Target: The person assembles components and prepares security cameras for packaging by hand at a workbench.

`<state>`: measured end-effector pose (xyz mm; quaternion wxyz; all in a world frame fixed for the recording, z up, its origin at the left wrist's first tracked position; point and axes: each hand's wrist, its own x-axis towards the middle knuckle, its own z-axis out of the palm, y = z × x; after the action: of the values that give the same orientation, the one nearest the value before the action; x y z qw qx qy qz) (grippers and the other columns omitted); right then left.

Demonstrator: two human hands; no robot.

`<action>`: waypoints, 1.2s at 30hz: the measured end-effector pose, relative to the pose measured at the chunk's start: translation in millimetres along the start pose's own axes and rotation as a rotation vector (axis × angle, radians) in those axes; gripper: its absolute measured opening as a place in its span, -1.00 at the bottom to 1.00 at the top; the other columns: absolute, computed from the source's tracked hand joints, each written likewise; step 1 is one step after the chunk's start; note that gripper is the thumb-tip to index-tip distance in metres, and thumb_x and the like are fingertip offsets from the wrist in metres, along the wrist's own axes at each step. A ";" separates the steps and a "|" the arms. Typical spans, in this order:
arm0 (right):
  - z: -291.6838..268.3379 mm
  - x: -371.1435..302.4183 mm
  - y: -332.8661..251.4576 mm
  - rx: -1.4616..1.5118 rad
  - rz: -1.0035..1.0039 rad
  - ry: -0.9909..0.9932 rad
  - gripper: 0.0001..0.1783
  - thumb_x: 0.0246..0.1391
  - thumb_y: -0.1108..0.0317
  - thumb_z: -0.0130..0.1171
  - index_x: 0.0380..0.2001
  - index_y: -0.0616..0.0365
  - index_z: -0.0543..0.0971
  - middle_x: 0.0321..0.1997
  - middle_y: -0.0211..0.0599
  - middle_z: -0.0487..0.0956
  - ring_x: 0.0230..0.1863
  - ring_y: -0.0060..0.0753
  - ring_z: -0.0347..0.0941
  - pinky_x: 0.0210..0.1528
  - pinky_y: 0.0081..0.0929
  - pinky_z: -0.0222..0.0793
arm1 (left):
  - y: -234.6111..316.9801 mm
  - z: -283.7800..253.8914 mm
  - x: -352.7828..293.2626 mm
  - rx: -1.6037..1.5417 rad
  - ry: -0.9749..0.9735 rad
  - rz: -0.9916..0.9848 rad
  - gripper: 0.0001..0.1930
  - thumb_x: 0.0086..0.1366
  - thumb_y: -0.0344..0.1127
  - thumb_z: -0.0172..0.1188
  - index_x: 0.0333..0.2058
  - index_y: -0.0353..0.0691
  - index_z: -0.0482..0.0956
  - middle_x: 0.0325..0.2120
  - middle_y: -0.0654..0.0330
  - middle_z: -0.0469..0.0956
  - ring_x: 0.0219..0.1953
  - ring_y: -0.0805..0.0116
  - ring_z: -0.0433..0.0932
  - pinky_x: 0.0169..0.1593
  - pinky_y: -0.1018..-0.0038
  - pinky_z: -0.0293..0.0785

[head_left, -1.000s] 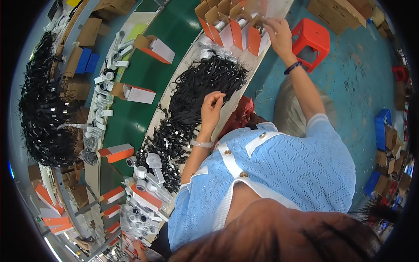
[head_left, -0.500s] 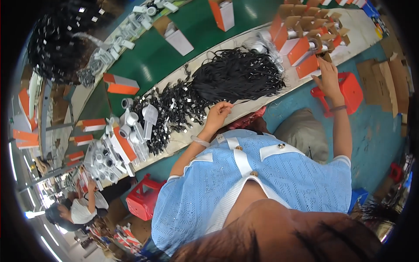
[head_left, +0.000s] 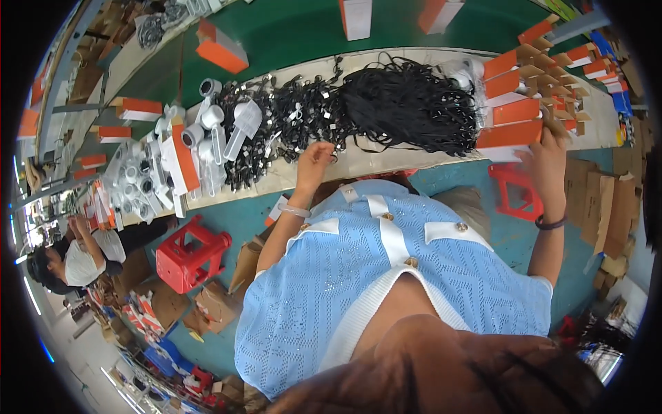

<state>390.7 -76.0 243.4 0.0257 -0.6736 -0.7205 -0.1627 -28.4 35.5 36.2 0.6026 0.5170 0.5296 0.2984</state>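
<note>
My right hand, slightly blurred, grips the open flap end of an orange and white box, the nearest in a group of such boxes on the bench. My left hand is at the bench's front edge with its fingers curled together. A small dark bit shows at its fingertips, too small to name. Beyond that hand lie a heap of short black cables with pale plugs and a large bundle of black cables. The bundle lies between my two hands.
White handheld devices in clear plastic crowd the bench's left part. More orange and white boxes stand on the green surface behind. Red stools are on the floor either side of me. Another person sits at far left.
The view has shifted, bringing more of the left-side floor into sight. My left hand has drawn away from the black cable bundle. My right hand remains at the nearest box, its fingers more closed.
</note>
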 end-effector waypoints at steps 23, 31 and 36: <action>211.0 359.5 -39.3 0.267 -0.443 0.153 -0.64 -0.27 0.20 0.25 -0.29 0.01 0.55 -0.20 -0.27 0.47 -0.12 -0.24 0.38 -0.02 -0.19 0.15 | 28.8 15.5 169.4 0.752 0.170 0.124 -0.72 0.04 -0.10 0.26 -0.45 -0.23 0.64 -0.58 0.18 0.60 -0.53 0.20 0.57 -0.41 0.36 0.46; 167.3 246.3 -66.2 0.708 -0.061 0.259 -0.65 -0.16 0.28 0.26 -0.24 0.14 0.52 -0.16 -0.31 0.53 -0.02 -0.22 0.37 0.09 -0.31 0.18 | 74.5 29.6 167.2 0.042 -0.074 0.101 -0.87 0.06 -0.42 0.31 -0.51 -0.29 0.52 -0.61 0.34 0.51 -0.60 0.63 0.38 -0.48 0.69 0.34; 163.3 188.1 -184.1 1.458 -0.227 -0.252 -0.45 -0.03 0.20 0.24 -0.01 0.24 0.36 -0.24 -0.15 0.51 -0.24 -0.29 0.48 -0.14 -0.44 0.36 | 151.6 14.2 120.0 -0.082 -0.237 0.273 -0.85 0.13 -0.41 0.24 -0.41 -0.27 0.43 -0.52 0.30 0.48 -0.55 0.57 0.43 -0.46 0.66 0.38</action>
<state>223.1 141.7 100.3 0.3661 -0.4208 -0.7081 0.4329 44.8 183.6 137.6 0.6353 0.5907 0.3672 0.3357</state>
